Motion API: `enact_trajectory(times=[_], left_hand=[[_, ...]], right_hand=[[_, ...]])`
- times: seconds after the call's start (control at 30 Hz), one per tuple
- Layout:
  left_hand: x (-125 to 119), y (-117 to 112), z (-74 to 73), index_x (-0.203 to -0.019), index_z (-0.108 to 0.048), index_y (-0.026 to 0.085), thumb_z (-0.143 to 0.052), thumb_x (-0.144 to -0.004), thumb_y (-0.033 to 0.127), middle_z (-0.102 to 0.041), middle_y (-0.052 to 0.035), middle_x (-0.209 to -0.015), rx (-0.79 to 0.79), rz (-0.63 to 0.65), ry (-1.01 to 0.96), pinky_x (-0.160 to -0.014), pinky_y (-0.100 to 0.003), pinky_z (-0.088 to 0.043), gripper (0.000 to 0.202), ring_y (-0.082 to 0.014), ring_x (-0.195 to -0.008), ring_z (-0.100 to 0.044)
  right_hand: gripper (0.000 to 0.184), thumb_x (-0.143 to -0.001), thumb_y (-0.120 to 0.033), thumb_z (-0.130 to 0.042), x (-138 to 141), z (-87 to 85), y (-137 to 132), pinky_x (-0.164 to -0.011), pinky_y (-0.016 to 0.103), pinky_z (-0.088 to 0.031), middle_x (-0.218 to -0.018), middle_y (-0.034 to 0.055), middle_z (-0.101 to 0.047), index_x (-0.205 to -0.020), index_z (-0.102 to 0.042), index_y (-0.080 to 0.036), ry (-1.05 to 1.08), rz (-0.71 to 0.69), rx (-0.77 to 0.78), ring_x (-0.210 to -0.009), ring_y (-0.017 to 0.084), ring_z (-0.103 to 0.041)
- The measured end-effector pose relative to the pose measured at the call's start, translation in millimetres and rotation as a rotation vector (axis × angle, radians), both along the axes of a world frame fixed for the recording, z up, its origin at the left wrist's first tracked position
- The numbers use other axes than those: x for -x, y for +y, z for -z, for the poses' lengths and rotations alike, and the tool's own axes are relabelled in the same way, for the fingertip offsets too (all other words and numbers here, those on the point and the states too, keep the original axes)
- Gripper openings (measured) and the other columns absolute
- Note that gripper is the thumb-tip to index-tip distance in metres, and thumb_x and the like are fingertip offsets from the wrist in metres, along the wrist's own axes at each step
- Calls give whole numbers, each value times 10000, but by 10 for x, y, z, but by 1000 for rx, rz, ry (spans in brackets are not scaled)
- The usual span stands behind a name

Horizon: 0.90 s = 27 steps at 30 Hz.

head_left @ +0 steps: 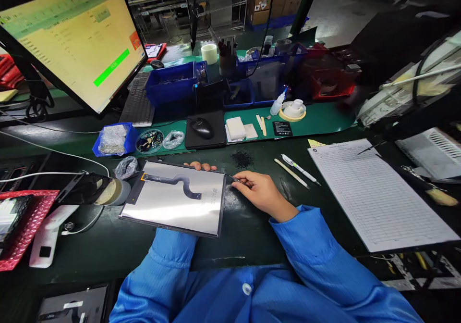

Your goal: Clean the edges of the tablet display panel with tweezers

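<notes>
A tablet display panel point(169, 203) is tilted over the bench, its silvery back facing up, with a dark flex cable point(183, 181) curving across it. From beneath, my left hand point(200, 166) supports the panel; only its fingertips show over the far edge. My right hand point(261, 191) is closed on thin dark tweezers point(236, 179), whose tip meets the panel's far right corner. Just beyond lies a small heap of black shreds point(242, 158) on the dark bench.
A monitor point(72, 39) and keyboard point(139, 99) stand at the left back, near blue bins point(169, 80). A mouse point(201, 127) sits on its pad. To the right are a pen point(300, 169) and a printed form point(382, 193). Red bubble wrap point(27, 231) lies left.
</notes>
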<state>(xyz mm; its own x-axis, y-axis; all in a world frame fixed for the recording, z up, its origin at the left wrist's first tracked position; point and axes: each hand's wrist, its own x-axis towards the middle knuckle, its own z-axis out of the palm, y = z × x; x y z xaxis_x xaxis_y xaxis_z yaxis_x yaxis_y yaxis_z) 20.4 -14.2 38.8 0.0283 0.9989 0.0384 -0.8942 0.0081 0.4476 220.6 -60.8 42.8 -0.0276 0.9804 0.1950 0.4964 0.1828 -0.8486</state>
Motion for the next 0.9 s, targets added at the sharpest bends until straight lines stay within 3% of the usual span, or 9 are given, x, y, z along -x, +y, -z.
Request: enact_trajectory(times=[0.2, 0.4, 0.53, 0.7, 0.83, 0.9], left_hand=[[-44, -7, -45, -896, -678, 259, -569, -1008, 465, -597, -22, -908, 50, -17, 34, -919, -427, -582, 259, -185, -852, -620], [-76, -22, -22, -942, -704, 253, -695, -910, 509, -608, -18, -932, 38, 7, -56, -911, -424, -583, 258, -195, -877, -638], [-111, -30, -63, -928, -685, 254, -619, -940, 532, -602, -16, -910, 74, -25, -57, -877, -430, -575, 286, -196, -847, -629], [-96, -16, -78, -901, -683, 256, -525, -977, 506, -599, -20, -872, 107, -17, -46, -862, -435, -562, 306, -201, -816, -617], [-66, -11, -54, -910, -679, 252, -351, -1058, 475, -602, -33, -878, 125, 4, -53, -899, -450, -552, 424, -209, -834, -617], [-61, -14, -53, -887, -658, 246, -353, -1067, 447, -597, -31, -872, 156, 12, -43, -906, -444, -546, 407, -199, -829, -606]], right_hand=[[230, -1008, -334, -600, -15, -63, 6, -877, 455, -649, -1049, 74, -848, -1051, -824, -312, -89, -44, -45, -962, 303, -800], [310, -1037, -353, -502, -6, -67, 3, -721, 331, -603, -762, 18, -796, -940, -778, -253, -91, -89, -32, -732, 224, -768], [278, -1031, -369, -528, 4, -29, -5, -719, 308, -589, -753, 1, -792, -990, -776, -250, -50, -74, 16, -710, 203, -761], [257, -945, -443, -702, 25, 73, -8, -682, 326, -609, -805, 25, -818, -1065, -804, -241, -23, 20, -15, -685, 219, -762], [223, -1002, -361, -635, 9, 32, -1, -820, 367, -641, -983, 66, -856, -1022, -830, -255, -107, -24, -125, -865, 255, -805], [244, -1021, -325, -596, -1, -11, 0, -831, 382, -646, -988, 64, -857, -1030, -832, -263, -130, -57, -135, -897, 267, -810]])
